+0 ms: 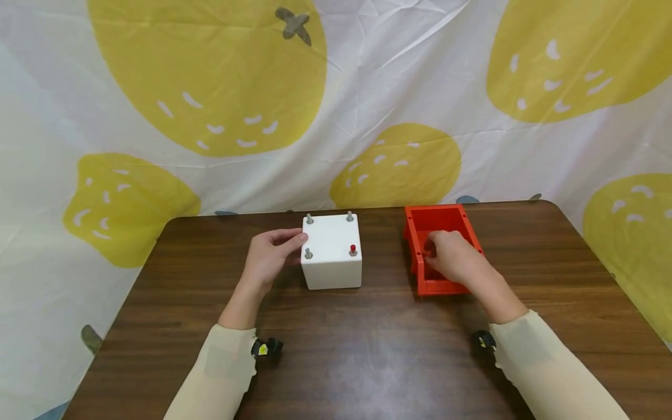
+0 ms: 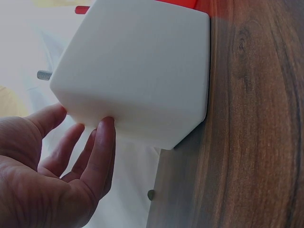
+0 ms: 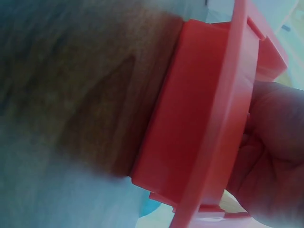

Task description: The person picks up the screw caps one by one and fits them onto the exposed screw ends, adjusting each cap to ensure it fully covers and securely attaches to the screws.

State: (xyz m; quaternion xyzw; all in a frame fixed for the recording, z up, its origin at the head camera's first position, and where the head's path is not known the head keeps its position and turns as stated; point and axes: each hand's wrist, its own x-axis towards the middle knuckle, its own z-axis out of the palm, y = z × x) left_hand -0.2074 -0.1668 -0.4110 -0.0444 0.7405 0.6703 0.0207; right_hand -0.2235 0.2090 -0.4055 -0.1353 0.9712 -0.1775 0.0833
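Note:
A white block-shaped box (image 1: pixel 331 239) stands on the table with a metal threaded stud at each top corner. The near right stud carries a red cap (image 1: pixel 353 248); the other studs, such as the far left one (image 1: pixel 309 219), show bare thread. My left hand (image 1: pixel 273 251) rests its fingertips against the box's left side, thumb by the top edge; in the left wrist view the fingers (image 2: pixel 102 147) are loosely bent, not wrapped round it. My right hand (image 1: pixel 452 256) reaches into a red open bin (image 1: pixel 427 287), fingers bent downward. Its fingertips are mostly hidden, and I cannot tell whether they hold anything.
The dark wood-grain table (image 1: pixel 367 350) extends around the box and bin. Behind it hangs a white cloth (image 1: pixel 367 76) with large yellow fruit prints, close along the table's back edge. The bin stands to the right of the box, with a gap between.

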